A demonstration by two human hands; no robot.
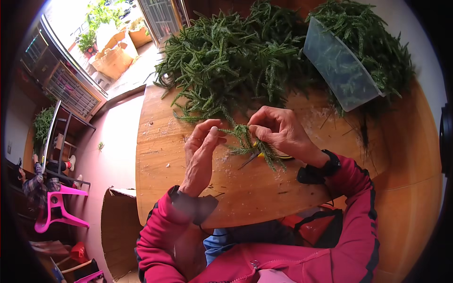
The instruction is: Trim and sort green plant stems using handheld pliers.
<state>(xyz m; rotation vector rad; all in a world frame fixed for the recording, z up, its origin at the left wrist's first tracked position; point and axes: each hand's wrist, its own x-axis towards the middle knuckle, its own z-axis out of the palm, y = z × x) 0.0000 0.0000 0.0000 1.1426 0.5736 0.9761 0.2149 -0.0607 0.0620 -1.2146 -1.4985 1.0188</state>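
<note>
Between my hands, over the wooden table (188, 172), is a green pine-like sprig (243, 137) with several drooping needle-covered tips. My left hand (202, 148) is closed, with thumb and fingertips pinching a thin tip at the sprig's left side. My right hand (285, 134) pinches the sprig's upper stem between thumb and forefinger, its other fingers curled. Below the sprig lies a pair of scissors (248, 161) with a dark blade and yellow-and-black handles, partly hidden by the needles and my right hand.
A large heap of green sprigs (236, 61) covers the table's far side. At the right, a translucent plastic bin (337, 68) leans among more sprigs. A cardboard box (118, 231) stands left of the table. Farther left, another person (35, 186) sits by a pink chair (59, 210).
</note>
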